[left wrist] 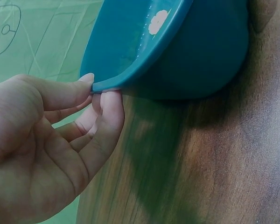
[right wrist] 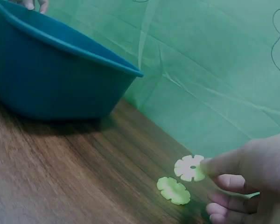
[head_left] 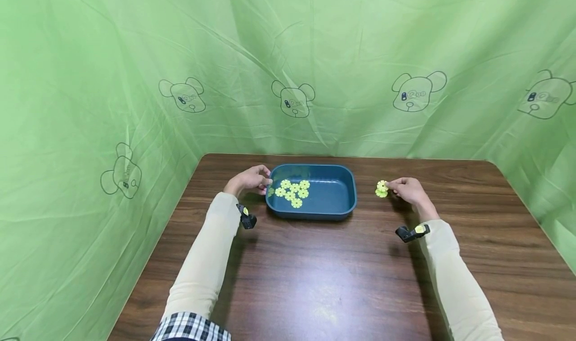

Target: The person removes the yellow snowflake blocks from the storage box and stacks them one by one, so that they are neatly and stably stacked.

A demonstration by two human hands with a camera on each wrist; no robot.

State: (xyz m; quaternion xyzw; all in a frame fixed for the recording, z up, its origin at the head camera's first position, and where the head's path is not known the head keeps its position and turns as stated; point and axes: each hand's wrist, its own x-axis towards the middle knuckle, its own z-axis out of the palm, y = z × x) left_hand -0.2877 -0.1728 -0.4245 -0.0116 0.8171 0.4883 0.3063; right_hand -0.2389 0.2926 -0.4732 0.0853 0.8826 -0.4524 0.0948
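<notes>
A dark blue rectangular basin [head_left: 321,213] stands on the table, with several yellow-green flower-shaped notched discs [head_left: 296,203] lying in its left part. My left hand [head_left: 249,179] pinches the basin's left rim, thumb on top and fingers below, as the left wrist view shows. Right of the basin, my right hand [head_left: 409,191] pinches one flower-shaped disc [right wrist: 190,168] by its edge. Just below it a second disc [right wrist: 173,191] appears to lie on the tabletop; whether the two touch cannot be told.
The brown wood-grain table [head_left: 306,281] reaches toward me. Green fabric [head_left: 355,56] with bear-head drawings hangs behind and along both sides. Each wrist wears a small black camera, one left [head_left: 247,217] and one right [head_left: 411,233].
</notes>
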